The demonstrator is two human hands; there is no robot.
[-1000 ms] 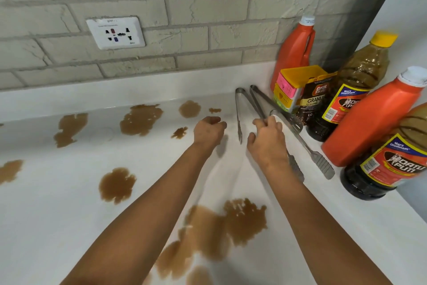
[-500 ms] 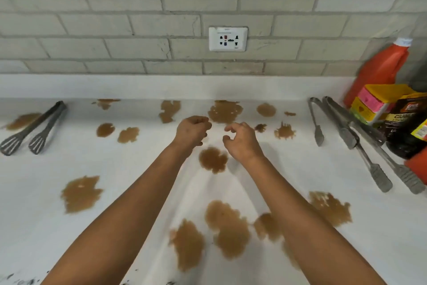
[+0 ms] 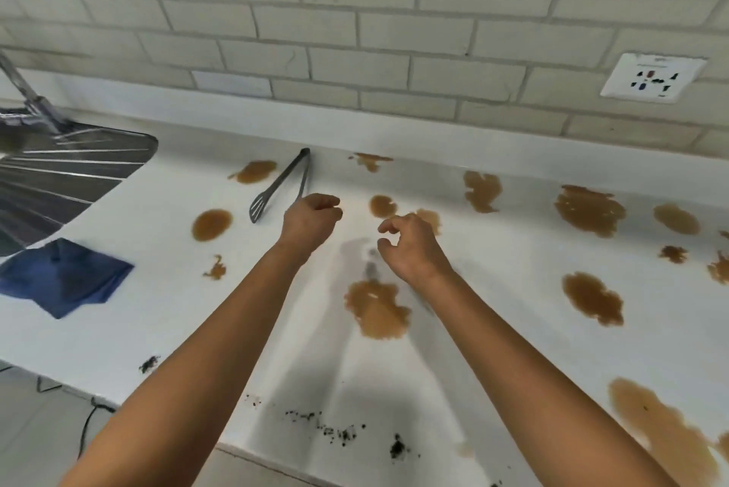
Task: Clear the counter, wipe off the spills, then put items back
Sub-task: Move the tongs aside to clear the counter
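Reaching toward: the tongs (image 3: 281, 185), upper centre of the frame, lying flat on the counter (image 3: 493, 329), and I'm calling them the next item to clear.
Tongs' long axis: running from the hinged end up near the backsplash, down and to the left to the slotted heads; one head shows plainly, the other sits behind my left hand.
Left hand (image 3: 311, 224): loosely curled, holding nothing, knuckles just right of the tongs' lower end, so close in the picture that I can't tell whether it touches.
Right hand (image 3: 410, 246): fingers hooked, thumb apart, nothing in it, hovering to the right of the left hand over a small brown spill (image 3: 382, 205).
Nearer hand: the left, clearly; the right would have to cross over it.
Direction from the left hand: up and to the left, a short way.
My read on the grab: come in across the two arms near mid-length, since they lie at a slant to my forearm.
Spills around them: one brown pool (image 3: 252, 171) just left of the tongs' middle, another (image 3: 212, 224) lower left of the head.
Blue cloth (image 3: 63, 275): left edge of the frame, beside the sink drainer (image 3: 71, 167), well apart from both hands.
Watch for: dragging the heads through that pool on the lift.
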